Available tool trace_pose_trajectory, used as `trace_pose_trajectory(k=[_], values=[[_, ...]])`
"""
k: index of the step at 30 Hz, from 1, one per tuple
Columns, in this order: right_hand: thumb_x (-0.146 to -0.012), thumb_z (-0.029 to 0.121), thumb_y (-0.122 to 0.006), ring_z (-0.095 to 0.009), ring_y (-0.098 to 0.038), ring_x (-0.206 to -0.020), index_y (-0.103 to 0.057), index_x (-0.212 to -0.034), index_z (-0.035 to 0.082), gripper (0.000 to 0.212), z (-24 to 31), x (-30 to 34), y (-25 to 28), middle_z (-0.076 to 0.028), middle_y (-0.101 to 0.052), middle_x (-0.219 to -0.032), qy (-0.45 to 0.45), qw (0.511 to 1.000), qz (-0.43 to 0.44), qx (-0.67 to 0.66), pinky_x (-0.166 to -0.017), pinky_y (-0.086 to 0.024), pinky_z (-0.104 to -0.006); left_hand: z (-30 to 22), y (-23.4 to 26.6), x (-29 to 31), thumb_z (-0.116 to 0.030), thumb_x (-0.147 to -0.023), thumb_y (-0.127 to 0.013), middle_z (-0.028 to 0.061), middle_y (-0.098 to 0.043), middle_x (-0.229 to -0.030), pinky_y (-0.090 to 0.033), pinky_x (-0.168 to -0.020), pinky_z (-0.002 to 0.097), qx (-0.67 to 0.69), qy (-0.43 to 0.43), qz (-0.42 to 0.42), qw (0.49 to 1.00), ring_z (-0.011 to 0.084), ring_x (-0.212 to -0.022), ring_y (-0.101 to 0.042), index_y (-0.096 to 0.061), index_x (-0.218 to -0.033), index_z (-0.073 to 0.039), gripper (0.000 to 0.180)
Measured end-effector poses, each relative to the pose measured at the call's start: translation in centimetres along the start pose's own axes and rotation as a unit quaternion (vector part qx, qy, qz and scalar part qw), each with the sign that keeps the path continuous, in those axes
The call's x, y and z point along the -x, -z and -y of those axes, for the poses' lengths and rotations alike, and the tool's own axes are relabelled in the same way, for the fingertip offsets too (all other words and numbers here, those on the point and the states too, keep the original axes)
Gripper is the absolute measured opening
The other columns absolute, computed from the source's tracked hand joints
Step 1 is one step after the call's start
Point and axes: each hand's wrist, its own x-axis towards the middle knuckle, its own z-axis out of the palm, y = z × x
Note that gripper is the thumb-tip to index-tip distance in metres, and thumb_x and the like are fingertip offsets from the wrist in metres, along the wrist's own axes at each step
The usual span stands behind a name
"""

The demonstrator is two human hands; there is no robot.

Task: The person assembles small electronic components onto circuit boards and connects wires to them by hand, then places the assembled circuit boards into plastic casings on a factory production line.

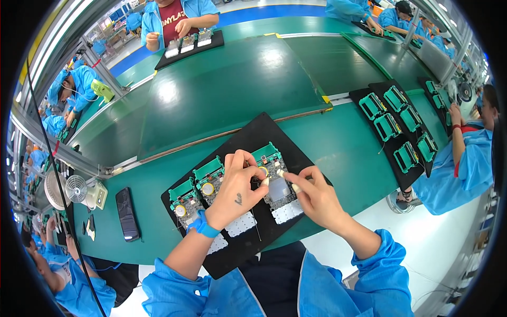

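Note:
My left hand [237,185], with a blue strap [204,226] at its wrist, reaches over the right-hand circuit board [279,191]. Its thumb and index finger are pinched beside a round yellow-rimmed part [263,172]; whatever they grip is too small to make out. On the right of that board, my right hand [319,201] has white covers on its fingertips and its fingers curled close together; I cannot make out anything in them. Two more boards lie to the left, each with a green connector [207,168] and a yellow-rimmed round part [208,189]. My left hand partly hides the middle board.
Under the boards lies a black mat [262,129] on the green table [153,182]. At left are a phone [127,214] and a small fan [79,190]. More green-framed boards [388,127] sit on mats at right, near a seated co-worker. Another person works across the table.

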Motion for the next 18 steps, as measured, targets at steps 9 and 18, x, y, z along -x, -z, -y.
trace_pose_trajectory(k=[9,18], values=[[-0.066,-0.001,-0.063,-0.015,-0.057,-0.062,-0.059,-0.122,0.008,0.056,-0.1,0.5,-1.9,-0.006,-0.046,-0.092,0.106,0.98,-0.005,0.167,-0.044,-0.046,-0.0269,0.0,-0.8,0.3,-0.003,-0.064,-0.069,0.0101,-0.044,-0.094,-0.042,-0.079,0.0348,-0.016,-0.01,-0.027,0.999,0.0276,-0.093,-0.043,-0.063,-0.077,0.001,0.015],[-0.069,-0.003,-0.063,-0.018,-0.06,-0.064,-0.062,-0.12,0.014,0.054,0.0,0.3,-1.8,-0.006,-0.05,-0.095,0.045,0.992,0.022,0.119,-0.051,-0.05,-0.0307,-0.4,0.3,2.6,-0.006,-0.068,-0.072,0.0142,-0.046,-0.103,-0.041,-0.084,0.0405,-0.052,-0.026,-0.098,0.994,0.0335,-0.101,-0.043,-0.062,-0.084,0.0,0.02]])
